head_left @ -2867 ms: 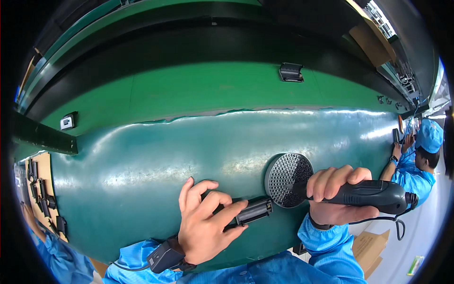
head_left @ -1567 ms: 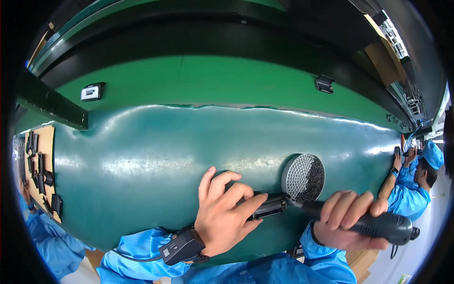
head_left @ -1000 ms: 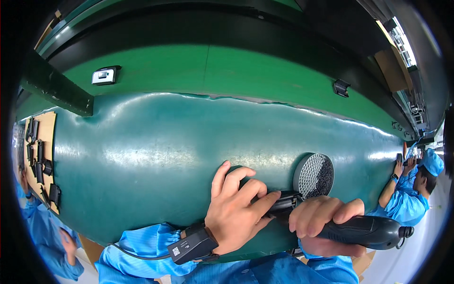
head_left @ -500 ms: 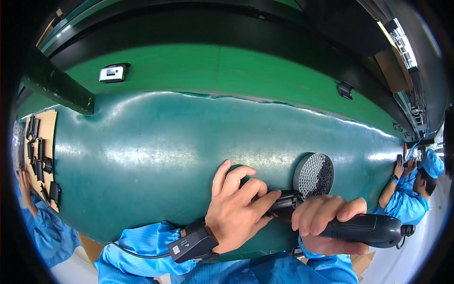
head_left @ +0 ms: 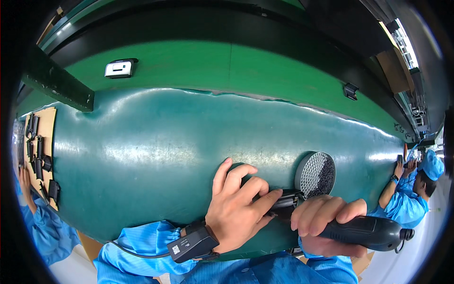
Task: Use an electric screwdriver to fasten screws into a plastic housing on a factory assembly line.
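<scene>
My left hand [head_left: 238,208] pinches a small black plastic part [head_left: 286,200] between thumb and fingers, just above the table mat. My right hand [head_left: 326,222] is wrapped round a black electric screwdriver [head_left: 373,232], lying nearly level with its cable end to the right. The tool's front end points left at the black part; its tip is hidden behind my fingers. Beyond my right hand stands a round grey dish [head_left: 302,166] with a dimpled bottom, and small dark screws [head_left: 323,177] are heaped along its right side.
A green conveyor belt [head_left: 189,64] runs along the far side, carrying a white-and-black device [head_left: 119,69] and a black part [head_left: 351,91]. Black parts lie on a cardboard sheet [head_left: 49,137] at left, beside a dark post [head_left: 61,85]. Co-workers in blue sit at left and right [head_left: 406,199].
The white-and-black device and the black part on the belt have shifted slightly right. Both my hands, the black part and the screwdriver stay almost where they were.
</scene>
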The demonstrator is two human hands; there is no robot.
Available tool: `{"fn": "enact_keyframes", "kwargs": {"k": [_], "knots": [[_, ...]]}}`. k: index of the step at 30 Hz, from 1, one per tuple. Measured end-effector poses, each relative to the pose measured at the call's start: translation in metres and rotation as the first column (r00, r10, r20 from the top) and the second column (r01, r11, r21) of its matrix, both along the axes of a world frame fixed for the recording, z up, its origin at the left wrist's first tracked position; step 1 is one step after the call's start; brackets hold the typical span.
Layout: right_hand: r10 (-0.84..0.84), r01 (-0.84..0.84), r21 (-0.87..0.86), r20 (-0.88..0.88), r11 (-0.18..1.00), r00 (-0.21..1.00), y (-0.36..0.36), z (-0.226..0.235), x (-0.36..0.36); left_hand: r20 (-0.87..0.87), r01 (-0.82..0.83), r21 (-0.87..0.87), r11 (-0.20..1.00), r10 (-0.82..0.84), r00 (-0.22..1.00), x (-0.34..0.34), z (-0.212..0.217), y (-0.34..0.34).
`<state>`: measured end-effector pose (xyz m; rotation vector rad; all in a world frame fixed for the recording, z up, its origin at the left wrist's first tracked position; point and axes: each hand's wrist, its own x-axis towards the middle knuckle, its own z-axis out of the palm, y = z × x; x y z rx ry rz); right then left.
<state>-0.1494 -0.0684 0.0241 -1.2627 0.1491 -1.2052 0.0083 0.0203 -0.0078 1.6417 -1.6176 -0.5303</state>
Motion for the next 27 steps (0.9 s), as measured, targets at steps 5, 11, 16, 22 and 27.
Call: {"fn": "enact_keyframes", "kwargs": {"k": [5, 11, 16, 22, 27], "knots": [[0.000, -0.004, 0.077, 0.042, 0.997, 0.999, -0.002, 0.002, 0.000, 0.006, -0.004, -0.002, 1.000, 0.004, 1.000, 0.000, 0.001, 0.000], [0.014, -0.008, 0.150, -0.035, 0.989, 0.999, -0.005, 0.003, -0.003, 0.022, -0.010, -0.015, 1.000, 0.011, 1.000, -0.002, 0.000, -0.001], [0.010, -0.037, 0.209, 0.128, 0.977, 0.992, -0.013, 0.003, -0.013, -0.003, -0.014, -0.129, 0.991, 0.013, 1.000, -0.004, 0.007, 0.001], [0.006, -0.044, 0.229, 0.165, 0.972, 0.986, -0.015, 0.006, -0.016, -0.019, 0.032, -0.119, 0.992, -0.035, 0.999, -0.004, 0.004, 0.003], [0.020, -0.045, 0.224, 0.114, 0.974, 0.993, -0.015, 0.005, -0.016, -0.034, 0.048, -0.106, 0.993, -0.052, 0.998, -0.004, 0.005, 0.001]]}}
